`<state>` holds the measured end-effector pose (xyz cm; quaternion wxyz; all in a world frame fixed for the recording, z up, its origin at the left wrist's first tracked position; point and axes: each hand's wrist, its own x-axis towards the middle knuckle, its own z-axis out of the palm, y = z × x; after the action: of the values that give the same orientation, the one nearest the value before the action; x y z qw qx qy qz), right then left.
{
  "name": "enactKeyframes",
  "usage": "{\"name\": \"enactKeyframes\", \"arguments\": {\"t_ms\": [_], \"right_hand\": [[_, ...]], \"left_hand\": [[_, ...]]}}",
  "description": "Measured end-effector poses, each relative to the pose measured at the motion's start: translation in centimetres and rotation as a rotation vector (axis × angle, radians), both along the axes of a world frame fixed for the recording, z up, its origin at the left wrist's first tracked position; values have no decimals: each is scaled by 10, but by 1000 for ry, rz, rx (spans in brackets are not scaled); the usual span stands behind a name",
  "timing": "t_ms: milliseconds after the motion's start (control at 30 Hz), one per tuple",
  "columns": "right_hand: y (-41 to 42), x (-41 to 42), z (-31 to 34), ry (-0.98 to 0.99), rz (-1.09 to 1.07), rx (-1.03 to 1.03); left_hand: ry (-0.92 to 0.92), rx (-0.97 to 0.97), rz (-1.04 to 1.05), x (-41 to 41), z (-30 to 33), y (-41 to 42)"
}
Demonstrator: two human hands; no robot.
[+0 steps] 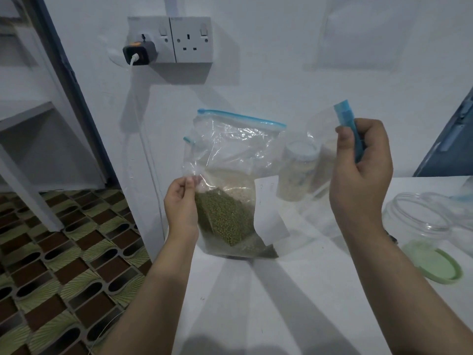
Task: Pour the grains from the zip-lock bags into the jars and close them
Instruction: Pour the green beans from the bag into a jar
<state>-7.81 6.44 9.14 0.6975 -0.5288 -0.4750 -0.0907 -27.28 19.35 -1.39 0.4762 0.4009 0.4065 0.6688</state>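
Table (pixel 281 303): white; the zip-lock bag (pixel 230 175) stands on it, near the open jar (pixel 419 216) and green lid (pixel 435 265).
Bag: green grains (pixel 225 221) low inside, blue seal (pixel 240 116) up.
Right hand (pixel 363 170): fingers curled round the seal's end.
Left hand (pixel 180 201): pinches the plastic edge.
Advice: part the 2 lips evenly, keep the bag upright.
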Motion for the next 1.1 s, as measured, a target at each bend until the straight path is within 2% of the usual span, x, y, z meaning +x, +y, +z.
{"name": "enactKeyframes", "arguments": {"t_ms": [267, 467, 900, 1100], "right_hand": [[-14, 34, 32, 26, 67, -52], [-23, 61, 57, 18, 128, -58], [-30, 116, 113, 107, 271, 16], [-30, 146, 113, 173, 320, -1]], "left_hand": [[-81, 101, 91, 23, 50, -3], [-160, 87, 199, 39, 82, -5], [-236, 164, 339, 72, 142, -36], [-211, 224, 388, 87, 161, -51]]}}
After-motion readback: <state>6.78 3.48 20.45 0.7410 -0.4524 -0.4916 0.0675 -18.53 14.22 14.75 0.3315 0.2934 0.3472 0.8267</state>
